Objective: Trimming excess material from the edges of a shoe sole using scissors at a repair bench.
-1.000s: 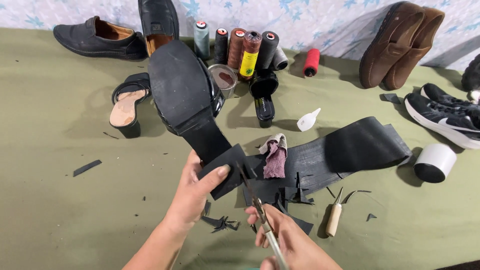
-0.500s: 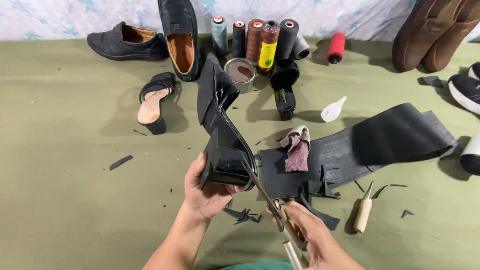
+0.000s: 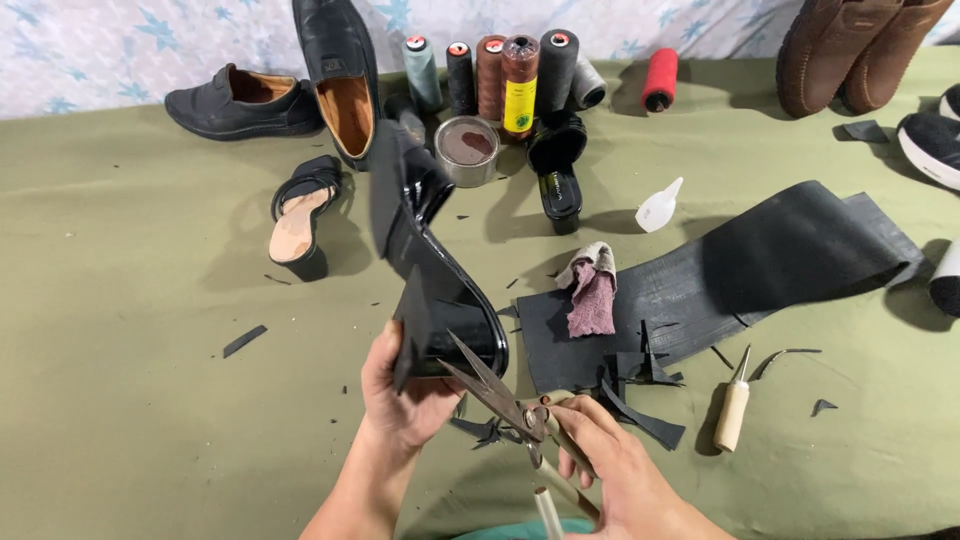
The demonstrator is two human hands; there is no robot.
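Near the front edge of the olive cloth (image 3: 120, 420), the left hand (image 3: 405, 395) grips a glossy black shoe (image 3: 435, 270) by its toe end, heel pointing far. Just right, the right hand (image 3: 610, 470) clasps open scissors (image 3: 500, 390), blades touching the shoe's sole edge. Black rubber sheet (image 3: 760, 260) lies right.

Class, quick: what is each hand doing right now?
Left hand: closed, holding the black shoe by its toe end.
Right hand: closed on the scissors, blades open at the shoe's edge.
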